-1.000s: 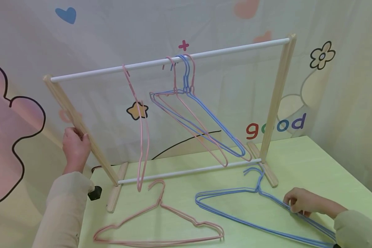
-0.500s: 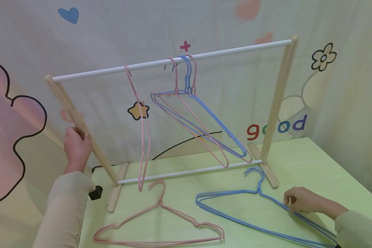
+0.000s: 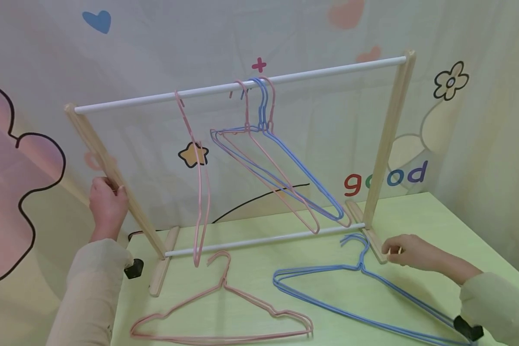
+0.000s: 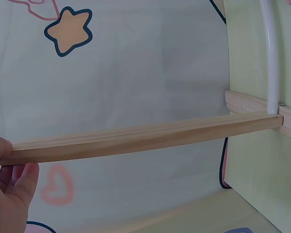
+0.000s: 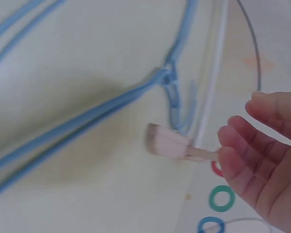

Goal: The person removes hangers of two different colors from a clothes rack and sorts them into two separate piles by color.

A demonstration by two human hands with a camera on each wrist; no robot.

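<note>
The left post [image 3: 112,175] of a small wooden rack [image 3: 382,144] is gripped by the left hand [image 3: 107,206], its fingers [image 4: 19,182] curled round the wood; the same hold is seen close up from the left wrist. The rack is stood on a green bench [image 3: 415,216] before a cartoon-printed curtain [image 3: 47,57]. The right hand [image 3: 408,252] is held just beside the rack's right foot [image 3: 374,240], fingers [image 5: 242,160] loosely curved and holding nothing. Blue hangers [image 3: 354,293] are laid flat on the bench near that hand, apart from it, their hooks [image 3: 356,240] close to the foot. A pink hanger [image 3: 225,312] is laid on the bench nearer the left foot [image 3: 162,274]. On the white top rail [image 3: 242,85], one pink hanger [image 3: 199,182] is hung alone, and a bunch of pink and blue hangers [image 3: 281,178] is hung near the middle, tilted down toward the lower rail [image 3: 264,239].
</note>
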